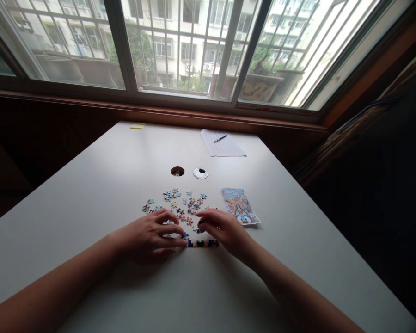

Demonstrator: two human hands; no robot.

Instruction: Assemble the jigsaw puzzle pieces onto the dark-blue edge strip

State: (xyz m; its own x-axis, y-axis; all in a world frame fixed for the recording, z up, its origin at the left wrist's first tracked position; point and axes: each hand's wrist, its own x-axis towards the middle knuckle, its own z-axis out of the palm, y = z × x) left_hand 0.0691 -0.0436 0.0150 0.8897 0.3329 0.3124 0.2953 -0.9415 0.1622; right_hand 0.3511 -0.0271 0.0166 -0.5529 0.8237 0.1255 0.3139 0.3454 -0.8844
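Observation:
Several loose puzzle pieces [180, 203] lie scattered on the white table [90, 194]. A short row of joined pieces [203, 243] lies in front of them, between my hands. My left hand [150, 236] rests palm down at the row's left end, fingers curled, with its fingertips touching the row. My right hand [222, 229] is at the row's right end, its fingers bent over the pieces; what they pinch is hidden. A colourful picture card [239, 206] lies just right of my right hand.
A sheet of paper [222, 143] with a pen [220, 138] lies at the table's far side. A round cable hole [177, 171] and its cap [200, 173] are mid-table. A yellow note [137, 126] sits at the far left edge. Windows lie beyond.

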